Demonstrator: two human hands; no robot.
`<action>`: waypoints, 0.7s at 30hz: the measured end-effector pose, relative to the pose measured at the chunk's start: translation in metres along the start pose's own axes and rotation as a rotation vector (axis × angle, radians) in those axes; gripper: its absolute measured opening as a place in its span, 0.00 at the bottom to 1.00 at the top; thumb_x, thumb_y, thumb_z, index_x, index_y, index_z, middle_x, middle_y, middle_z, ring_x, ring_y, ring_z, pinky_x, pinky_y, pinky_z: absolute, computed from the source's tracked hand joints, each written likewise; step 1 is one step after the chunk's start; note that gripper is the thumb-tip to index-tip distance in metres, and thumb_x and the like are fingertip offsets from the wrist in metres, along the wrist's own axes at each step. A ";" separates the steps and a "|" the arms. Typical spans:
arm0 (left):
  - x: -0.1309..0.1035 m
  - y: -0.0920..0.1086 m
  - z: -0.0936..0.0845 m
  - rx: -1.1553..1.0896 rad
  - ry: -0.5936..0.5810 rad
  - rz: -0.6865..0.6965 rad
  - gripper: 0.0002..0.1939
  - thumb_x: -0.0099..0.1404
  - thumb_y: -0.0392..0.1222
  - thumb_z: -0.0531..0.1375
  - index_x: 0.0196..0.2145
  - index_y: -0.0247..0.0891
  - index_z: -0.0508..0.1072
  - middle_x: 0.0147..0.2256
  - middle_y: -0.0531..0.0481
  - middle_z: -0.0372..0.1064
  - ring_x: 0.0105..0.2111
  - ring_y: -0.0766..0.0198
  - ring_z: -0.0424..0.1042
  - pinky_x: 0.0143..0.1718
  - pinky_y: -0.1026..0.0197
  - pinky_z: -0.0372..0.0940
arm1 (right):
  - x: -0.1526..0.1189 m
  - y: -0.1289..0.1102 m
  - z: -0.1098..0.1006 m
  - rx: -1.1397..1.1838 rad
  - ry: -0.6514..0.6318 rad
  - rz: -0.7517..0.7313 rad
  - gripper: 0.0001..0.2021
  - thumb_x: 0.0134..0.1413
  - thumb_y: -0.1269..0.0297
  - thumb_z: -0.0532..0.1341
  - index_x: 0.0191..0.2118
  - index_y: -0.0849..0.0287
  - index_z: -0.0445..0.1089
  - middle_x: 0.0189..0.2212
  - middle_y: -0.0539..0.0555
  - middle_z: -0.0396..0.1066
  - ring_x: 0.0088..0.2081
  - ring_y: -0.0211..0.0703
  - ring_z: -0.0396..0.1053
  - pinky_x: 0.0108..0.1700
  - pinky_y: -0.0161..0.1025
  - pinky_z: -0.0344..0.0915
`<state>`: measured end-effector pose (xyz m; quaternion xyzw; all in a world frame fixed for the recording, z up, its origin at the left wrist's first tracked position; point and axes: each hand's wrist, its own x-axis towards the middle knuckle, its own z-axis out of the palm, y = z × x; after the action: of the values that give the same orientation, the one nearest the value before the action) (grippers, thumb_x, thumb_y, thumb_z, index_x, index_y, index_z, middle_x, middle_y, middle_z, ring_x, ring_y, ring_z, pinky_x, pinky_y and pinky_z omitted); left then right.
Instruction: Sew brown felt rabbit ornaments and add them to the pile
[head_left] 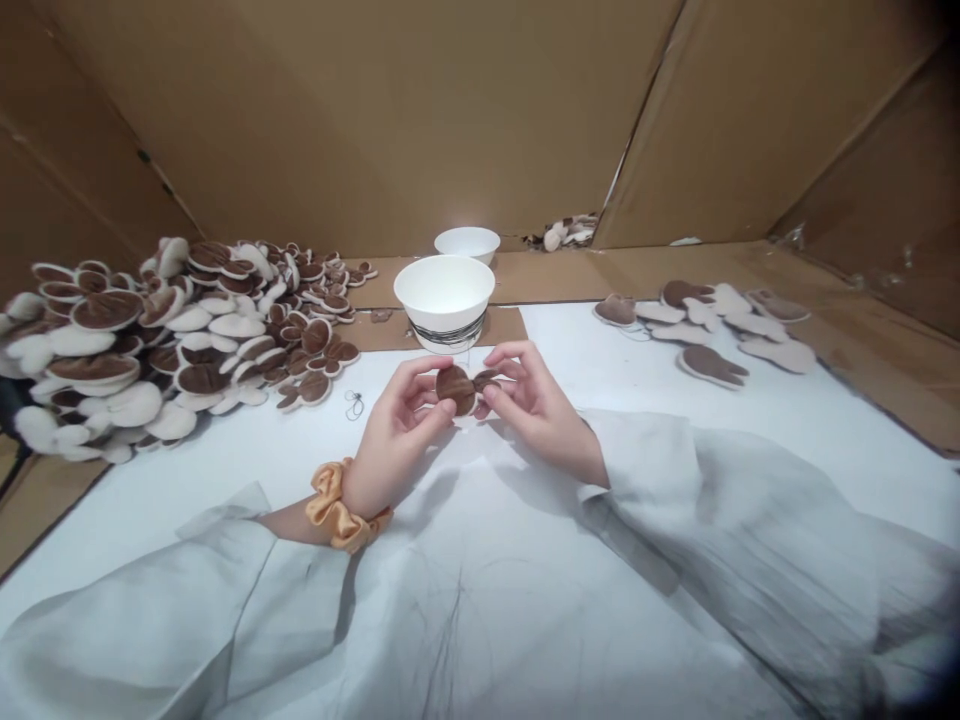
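Note:
A small brown plush piece (455,390), rounded on the left and narrowing to ear-like ends on the right, is held up between both hands over the white table. My left hand (409,410) pinches its round part between thumb and fingers. On the ear end, my right hand (536,405) has thumb and fingers closed. A thin dark thread seems to rise near the piece; whether a needle is in the fingers I cannot make out. Just behind stands a white bowl (444,285) with dark thread wrapped round its lower part.
A large heap of brown and white plush pieces (202,320) lies at left. Several flat bunny-shaped pieces (712,370) rest at right. A second white bowl (466,240) stands farther back, by cardboard walls (375,120). A thread tangle (354,404) and loose dark threads (454,630) lie nearer.

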<state>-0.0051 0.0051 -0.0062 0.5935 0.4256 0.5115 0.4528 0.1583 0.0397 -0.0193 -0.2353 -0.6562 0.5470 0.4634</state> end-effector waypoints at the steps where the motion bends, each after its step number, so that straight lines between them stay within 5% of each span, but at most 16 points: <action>1: -0.001 -0.001 0.000 0.008 -0.019 0.011 0.19 0.58 0.38 0.59 0.48 0.40 0.63 0.40 0.47 0.66 0.39 0.63 0.68 0.38 0.62 0.66 | 0.000 0.000 0.000 -0.001 0.006 0.000 0.09 0.56 0.67 0.53 0.40 0.52 0.50 0.35 0.49 0.58 0.30 0.33 0.66 0.34 0.37 0.66; 6: -0.004 -0.002 -0.001 0.067 -0.027 0.071 0.11 0.58 0.37 0.59 0.41 0.38 0.68 0.42 0.46 0.66 0.41 0.62 0.68 0.41 0.62 0.65 | -0.001 -0.001 -0.001 -0.097 -0.036 -0.023 0.04 0.57 0.66 0.52 0.34 0.55 0.53 0.30 0.48 0.57 0.29 0.33 0.63 0.33 0.35 0.65; 14: -0.002 -0.001 0.000 0.029 -0.041 0.010 0.11 0.57 0.38 0.60 0.39 0.36 0.66 0.37 0.48 0.66 0.39 0.63 0.68 0.40 0.61 0.65 | 0.000 -0.004 0.001 -0.211 0.046 -0.026 0.08 0.52 0.72 0.55 0.40 0.60 0.62 0.40 0.56 0.67 0.43 0.40 0.67 0.46 0.40 0.65; 21: -0.004 -0.002 0.000 0.042 -0.053 0.030 0.12 0.58 0.36 0.59 0.40 0.36 0.64 0.39 0.47 0.66 0.41 0.62 0.69 0.42 0.59 0.66 | -0.001 -0.009 0.003 -0.115 0.024 0.098 0.13 0.49 0.72 0.56 0.43 0.60 0.64 0.40 0.55 0.67 0.27 0.34 0.69 0.31 0.36 0.70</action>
<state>-0.0051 0.0021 -0.0093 0.6223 0.4151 0.4935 0.4437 0.1576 0.0350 -0.0113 -0.3002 -0.6686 0.5275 0.4296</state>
